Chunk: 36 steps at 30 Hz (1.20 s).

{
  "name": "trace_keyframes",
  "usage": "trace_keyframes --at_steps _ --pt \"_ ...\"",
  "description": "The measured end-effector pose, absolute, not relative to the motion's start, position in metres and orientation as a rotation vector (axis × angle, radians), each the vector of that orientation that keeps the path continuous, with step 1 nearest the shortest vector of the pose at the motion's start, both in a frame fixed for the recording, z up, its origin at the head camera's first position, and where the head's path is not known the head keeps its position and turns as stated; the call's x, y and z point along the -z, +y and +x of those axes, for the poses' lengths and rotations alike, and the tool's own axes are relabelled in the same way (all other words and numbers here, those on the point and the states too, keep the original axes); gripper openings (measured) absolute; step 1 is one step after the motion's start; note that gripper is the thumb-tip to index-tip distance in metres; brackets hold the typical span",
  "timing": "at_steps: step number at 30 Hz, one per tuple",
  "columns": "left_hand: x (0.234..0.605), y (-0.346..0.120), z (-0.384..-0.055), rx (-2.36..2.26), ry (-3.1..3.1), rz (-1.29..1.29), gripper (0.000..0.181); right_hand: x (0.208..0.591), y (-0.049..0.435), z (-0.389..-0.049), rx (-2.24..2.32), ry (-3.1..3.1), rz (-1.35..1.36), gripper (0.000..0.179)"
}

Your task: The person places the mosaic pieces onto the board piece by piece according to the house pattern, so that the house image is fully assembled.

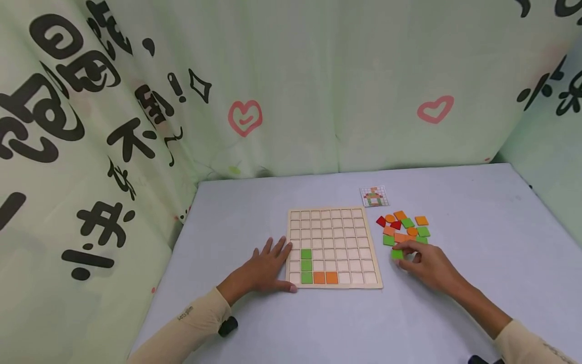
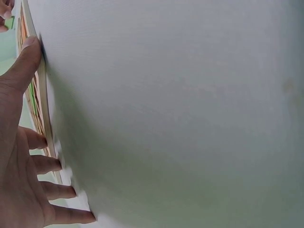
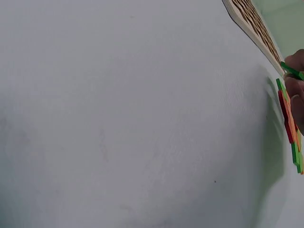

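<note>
A wooden grid board [image 1: 336,211] lies flat on the table. In its lower left cells, three green square tiles [image 1: 306,265] form a column, and two orange square tiles [image 1: 325,277] sit beside the lowest one. My left hand [image 1: 265,268] rests at the board's left edge, fingers spread, thumb at the lower left corner; the left wrist view shows the thumb [image 2: 29,54] on the rim. To the right of the board my right hand [image 1: 427,263] pinches a green square tile [image 1: 397,254] between thumb and fingers. That tile appears edge-on in the right wrist view.
Loose tiles [image 1: 407,222] in green, orange and red, some square, some round, lie in a cluster beyond my right hand. A small pattern card [image 1: 374,196] lies behind the board's far right corner. Printed curtains [image 1: 336,101] hang behind the white-covered table [image 1: 245,202].
</note>
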<state>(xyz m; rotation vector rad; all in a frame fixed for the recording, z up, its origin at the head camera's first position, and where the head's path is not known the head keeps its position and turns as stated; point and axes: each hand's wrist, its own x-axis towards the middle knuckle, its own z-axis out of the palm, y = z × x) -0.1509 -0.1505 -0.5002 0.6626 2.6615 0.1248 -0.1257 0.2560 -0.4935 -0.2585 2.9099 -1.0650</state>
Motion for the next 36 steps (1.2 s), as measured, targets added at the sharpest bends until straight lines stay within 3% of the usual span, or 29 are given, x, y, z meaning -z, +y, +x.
trace_keyframes --at_steps 36 --pt "0.499 -0.150 -0.150 -0.186 2.649 0.650 0.116 0.495 0.194 -0.133 1.363 2.474 -0.422 0.031"
